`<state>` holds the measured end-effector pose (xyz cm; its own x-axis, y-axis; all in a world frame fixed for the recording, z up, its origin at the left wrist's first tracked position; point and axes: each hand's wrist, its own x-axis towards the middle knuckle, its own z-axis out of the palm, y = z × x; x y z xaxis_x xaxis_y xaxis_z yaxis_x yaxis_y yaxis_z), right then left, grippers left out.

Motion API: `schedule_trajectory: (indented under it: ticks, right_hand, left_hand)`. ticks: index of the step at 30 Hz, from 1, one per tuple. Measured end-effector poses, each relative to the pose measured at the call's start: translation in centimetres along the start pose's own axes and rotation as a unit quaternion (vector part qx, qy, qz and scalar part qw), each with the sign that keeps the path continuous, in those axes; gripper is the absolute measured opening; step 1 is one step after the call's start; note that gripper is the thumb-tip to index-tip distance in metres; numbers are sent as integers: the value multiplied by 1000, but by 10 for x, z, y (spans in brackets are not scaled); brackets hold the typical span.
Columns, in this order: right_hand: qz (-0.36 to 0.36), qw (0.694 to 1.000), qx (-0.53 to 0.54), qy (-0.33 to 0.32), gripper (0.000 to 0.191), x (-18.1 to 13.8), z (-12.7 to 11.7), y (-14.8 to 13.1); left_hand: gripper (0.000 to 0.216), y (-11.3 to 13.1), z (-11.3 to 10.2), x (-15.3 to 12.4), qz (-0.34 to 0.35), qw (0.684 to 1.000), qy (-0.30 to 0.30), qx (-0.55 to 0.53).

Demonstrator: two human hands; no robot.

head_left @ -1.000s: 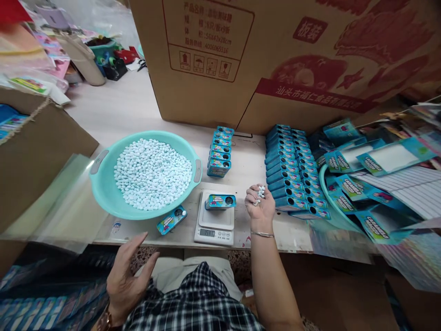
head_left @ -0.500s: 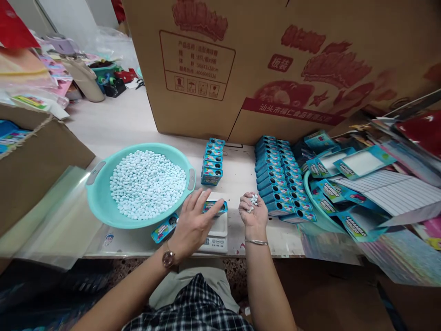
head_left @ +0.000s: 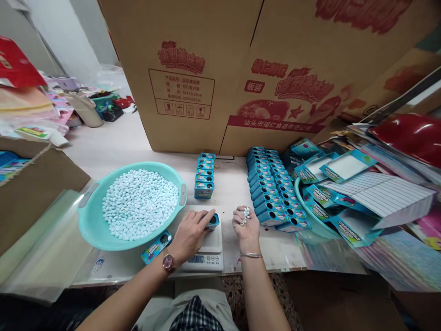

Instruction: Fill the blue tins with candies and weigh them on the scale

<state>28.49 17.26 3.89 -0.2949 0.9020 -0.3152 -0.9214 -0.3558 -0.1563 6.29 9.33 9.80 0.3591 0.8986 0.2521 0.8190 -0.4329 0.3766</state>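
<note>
My left hand (head_left: 190, 233) is over the white digital scale (head_left: 213, 241), its fingers closed around a small blue candy box (head_left: 214, 220) on the weighing plate. Most of that box is hidden under the fingers. Palm up to the right of the scale, my right hand (head_left: 248, 232) is cupped around several pale candies (head_left: 245, 215). Another blue box (head_left: 154, 249) lies tilted by the left wrist, with a white candy at its round hole. Left of my hands stands a turquoise basin (head_left: 87, 225) holding a heap of pale blue candies (head_left: 138, 202).
A short row of blue boxes (head_left: 204, 188) stands behind the scale. Two longer rows (head_left: 267, 197) stand to the right, beside a basin (head_left: 319, 227) full of flat printed sleeves. A large carton (head_left: 193, 133) blocks the back; an open carton (head_left: 65, 170) sits at left.
My left hand has come down and closed its fingers on the box on the scale. The right hand still cups the candies. The camera view has shifted slightly.
</note>
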Motion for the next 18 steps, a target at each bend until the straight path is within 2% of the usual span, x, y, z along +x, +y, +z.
schedule_trajectory:
  ticks: [4,9,12,15,18]
  right_hand:
    - [0,1000,-17,-16,12,4,-8,-3]
    - [-7,999,-36,-15,14,7,-14,0]
    - [-2,1000,-24,5,15,4,-14,-2]
    - [1,1000,-11,19,15,-1,-15,-8]
    - [-8,1000,-5,25,16,-5,-19,-15]
  left_hand:
    - [68,-12,-10,24,-26,1000,3,16]
    - [45,-30,-11,73,-24,995,-29,88]
    - [45,-32,-19,87,-43,995,-21,92]
    - [61,-27,-42,64,-57,996,22,68]
    - [63,-16,-63,-1,-89,988,124,-6]
